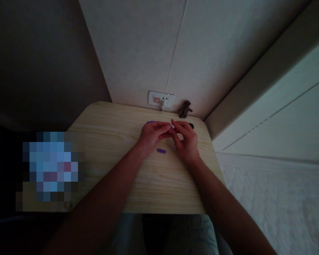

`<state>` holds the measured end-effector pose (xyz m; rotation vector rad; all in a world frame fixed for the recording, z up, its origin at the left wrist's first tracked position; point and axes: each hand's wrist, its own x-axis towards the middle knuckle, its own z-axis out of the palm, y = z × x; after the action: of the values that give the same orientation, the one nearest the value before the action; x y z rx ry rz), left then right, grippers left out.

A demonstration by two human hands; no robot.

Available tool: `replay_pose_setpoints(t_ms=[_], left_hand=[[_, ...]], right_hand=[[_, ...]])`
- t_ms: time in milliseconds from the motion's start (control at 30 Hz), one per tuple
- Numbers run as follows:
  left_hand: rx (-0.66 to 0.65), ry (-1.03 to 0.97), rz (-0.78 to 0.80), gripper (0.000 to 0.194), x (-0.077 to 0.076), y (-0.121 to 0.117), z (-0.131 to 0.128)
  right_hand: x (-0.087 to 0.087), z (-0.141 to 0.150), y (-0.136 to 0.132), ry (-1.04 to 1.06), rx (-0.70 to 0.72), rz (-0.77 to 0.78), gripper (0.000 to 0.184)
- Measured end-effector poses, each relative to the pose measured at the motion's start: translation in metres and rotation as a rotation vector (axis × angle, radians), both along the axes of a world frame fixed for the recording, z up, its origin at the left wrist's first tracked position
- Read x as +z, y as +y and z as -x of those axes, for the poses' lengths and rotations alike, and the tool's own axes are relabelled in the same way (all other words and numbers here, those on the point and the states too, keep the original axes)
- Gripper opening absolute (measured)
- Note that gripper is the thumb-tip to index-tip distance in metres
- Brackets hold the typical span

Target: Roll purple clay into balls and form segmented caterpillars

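Above the wooden table, the fingertips of both hands meet at a small purple lump [171, 127], which looks like modelling clay. My left hand [152, 136] pinches it between thumb and fingers. My right hand [187, 141] closes on its other side with thumb and forefinger; the lump is mostly hidden by the fingers. Just below the hands, a short purple piece with a bumpy outline [161, 151] lies on the tabletop. Another purple thing [150, 122] shows partly behind my left hand. Past my right hand sits a dark round lump [191, 125], partly covered.
A small dark brown figure [185, 109] stands at the table's back edge, against the wall. Left of it is a wall socket [161, 99] with a red switch and a white plug. A blurred-out bluish object [53, 163] is at the left of the table [106, 148].
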<state>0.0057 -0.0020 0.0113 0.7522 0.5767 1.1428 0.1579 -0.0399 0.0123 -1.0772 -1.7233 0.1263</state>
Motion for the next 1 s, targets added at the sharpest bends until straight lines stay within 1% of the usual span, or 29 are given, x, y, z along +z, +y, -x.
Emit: replay_pose_setpoints(t_ms=[133, 233, 333, 400, 467, 533, 633, 733, 833, 900, 1000], left_hand=[[0.025, 0.044, 0.003, 0.045, 0.001, -0.001, -0.001], [0.030, 0.067, 0.022, 0.047, 0.003, -0.002, -0.001], [0.008, 0.072, 0.045, 0.046, 0.005, -0.001, 0.000], [0.006, 0.077, 0.049, 0.043, 0.006, 0.000, 0.001], [0.010, 0.086, 0.042, 0.037, 0.005, 0.000, 0.002], [0.007, 0.096, 0.028, 0.032, 0.004, 0.000, 0.001], [-0.006, 0.097, 0.010, 0.029, 0.002, -0.001, 0.000], [-0.006, 0.072, -0.003, 0.035, -0.001, -0.001, -0.002], [0.016, 0.046, -0.015, 0.040, -0.002, -0.001, -0.002], [0.034, 0.038, -0.022, 0.041, -0.003, -0.001, -0.002], [0.039, 0.060, -0.036, 0.039, -0.003, -0.001, -0.002]], right_hand=[[-0.002, 0.001, 0.000, 0.039, 0.037, 0.052, 0.027], [-0.008, 0.000, 0.001, 0.173, 0.017, 0.146, 0.024], [-0.013, -0.002, 0.003, 0.320, -0.024, 0.185, 0.023], [-0.014, -0.004, 0.004, 0.371, -0.046, 0.193, 0.025], [-0.013, -0.005, 0.005, 0.394, -0.051, 0.198, 0.031], [-0.013, -0.005, 0.005, 0.381, -0.043, 0.197, 0.035], [-0.013, -0.005, 0.004, 0.307, -0.025, 0.205, 0.035], [-0.011, -0.004, 0.002, 0.244, -0.028, 0.217, 0.033], [-0.005, -0.002, 0.000, 0.171, -0.005, 0.167, 0.031], [0.000, -0.001, 0.000, 0.112, 0.024, 0.125, 0.029], [0.004, -0.002, 0.000, 0.045, 0.033, 0.106, 0.029]])
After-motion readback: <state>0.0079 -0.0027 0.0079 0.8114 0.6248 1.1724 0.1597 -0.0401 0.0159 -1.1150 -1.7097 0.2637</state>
